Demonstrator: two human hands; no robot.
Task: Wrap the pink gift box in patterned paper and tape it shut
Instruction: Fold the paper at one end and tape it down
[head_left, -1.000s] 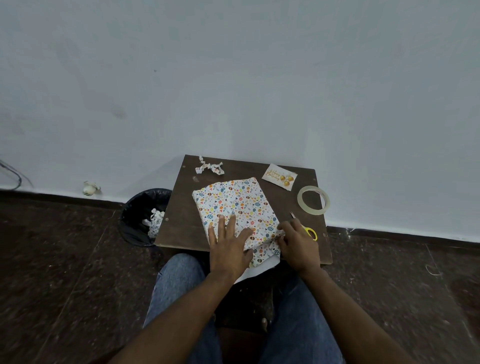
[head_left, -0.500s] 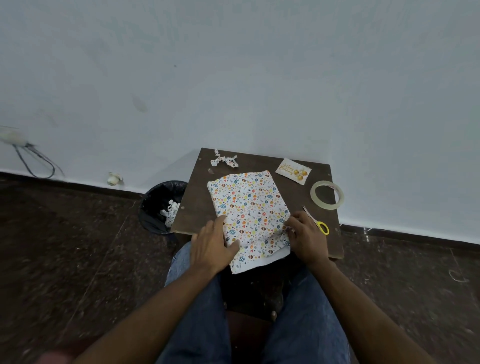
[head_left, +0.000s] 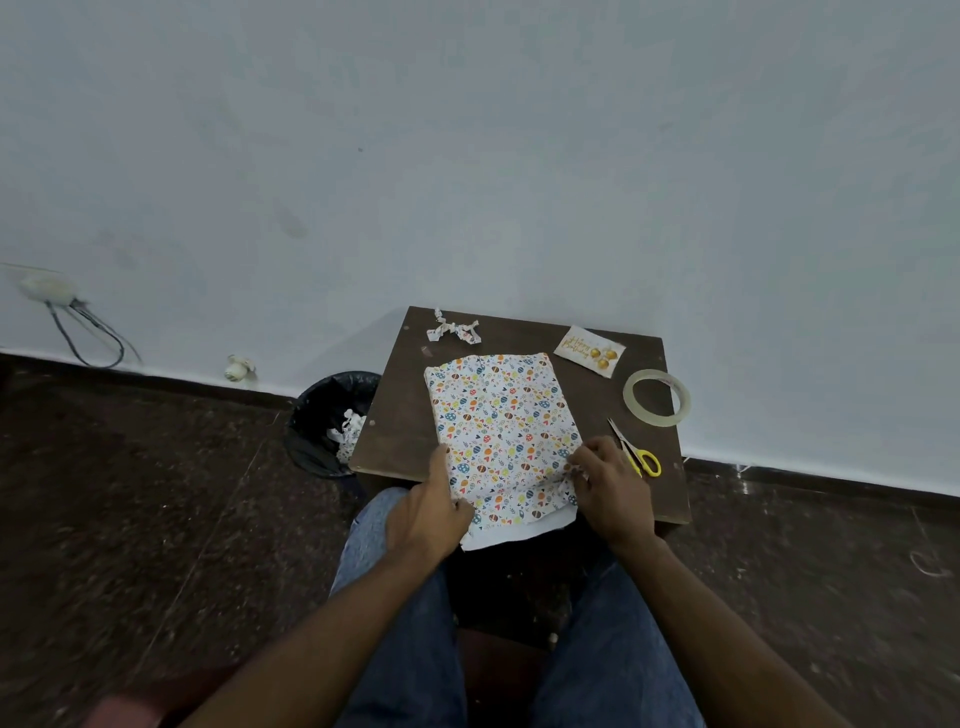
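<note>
The gift box is wholly covered by white paper patterned with small coloured shapes (head_left: 501, 415); no pink shows. The parcel lies on a small dark wooden table (head_left: 400, 421), its near end overhanging the table's front edge, where a plain white underside flap sticks out. My left hand (head_left: 434, 506) grips the parcel's near left edge, fingers curled under it. My right hand (head_left: 605, 480) pinches the folded paper at the near right corner. A roll of clear tape (head_left: 657, 397) lies at the table's right side, beyond the hands.
Yellow-handled scissors (head_left: 636, 452) lie just right of my right hand. A small greeting card (head_left: 589, 351) and a crumpled paper scrap (head_left: 452, 330) sit at the table's far side. A black bin (head_left: 327, 421) with paper scraps stands left of the table, by the wall. My knees are under the table's front.
My left hand slid off the top of the parcel to its near left edge. The right hand stays at the near right corner, working the fold. The view has shifted left.
</note>
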